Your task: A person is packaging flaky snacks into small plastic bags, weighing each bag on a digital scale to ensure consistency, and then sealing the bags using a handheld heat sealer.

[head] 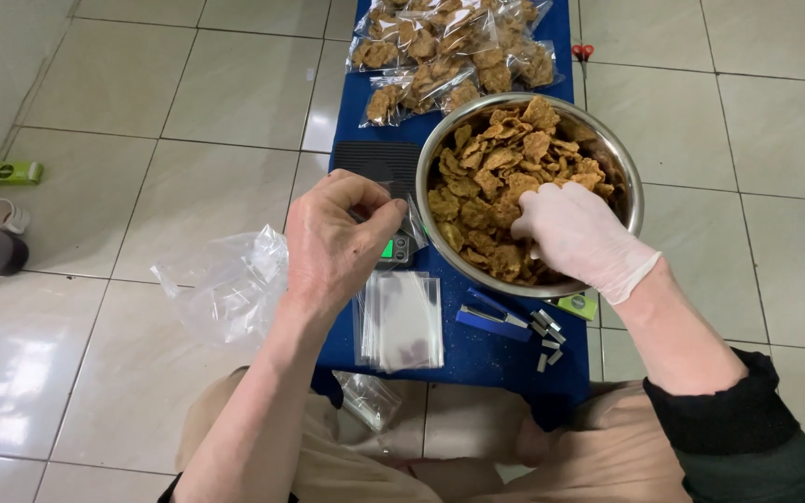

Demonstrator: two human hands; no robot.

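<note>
Pinched in my left hand [333, 244]: a clear bag [414, 222], upright beside the steel bowl [628, 177]; my gloved right hand [578, 237] curls on chips [496, 172] inside.

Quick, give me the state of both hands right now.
Left hand: bare, pinched shut on a clear plastic bag over the scale.
Right hand: gloved, in the bowl of chips; grip hidden.

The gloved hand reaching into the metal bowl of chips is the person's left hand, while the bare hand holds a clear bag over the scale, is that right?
Not quite: the gloved hand in the metal bowl of chips is the person's right. The head view shows the bare left hand holding the clear bag over the scale.
</note>
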